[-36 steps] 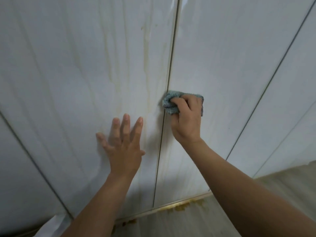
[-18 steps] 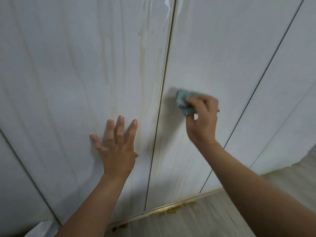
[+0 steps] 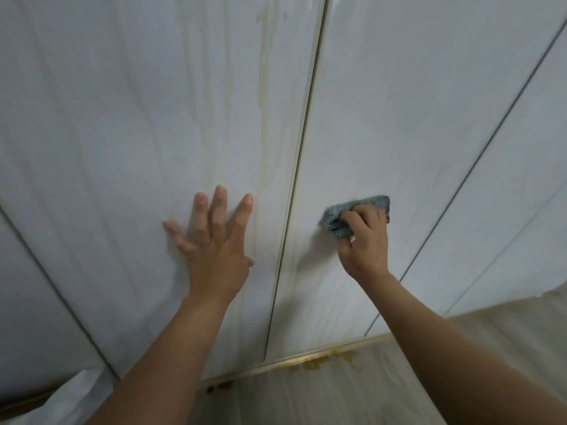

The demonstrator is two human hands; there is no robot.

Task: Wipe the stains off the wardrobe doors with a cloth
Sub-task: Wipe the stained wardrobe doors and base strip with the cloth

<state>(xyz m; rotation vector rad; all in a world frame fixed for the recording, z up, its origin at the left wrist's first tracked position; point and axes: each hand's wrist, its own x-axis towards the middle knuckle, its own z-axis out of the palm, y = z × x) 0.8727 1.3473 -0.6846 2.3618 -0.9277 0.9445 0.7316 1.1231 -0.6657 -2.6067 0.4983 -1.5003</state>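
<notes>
Two white wardrobe doors meet at a vertical seam (image 3: 299,167). The left door (image 3: 122,133) carries yellowish drip stains (image 3: 264,118) running down beside the seam. My left hand (image 3: 214,240) presses flat on the left door, fingers spread and straight. My right hand (image 3: 365,240) grips a crumpled grey-blue cloth (image 3: 352,214) and holds it against the right door (image 3: 414,118), a little right of the seam. Part of the cloth is hidden under my fingers.
Another door panel (image 3: 527,179) lies to the right behind a thin dark seam. The pale wood-look floor (image 3: 337,394) shows yellow-brown spill marks (image 3: 322,361) along the wardrobe's bottom rail. Something white (image 3: 70,397) lies at the lower left.
My right hand with the cloth has moved from the seam rightward and slightly lower across the right door. My left hand stays flat on the left door.
</notes>
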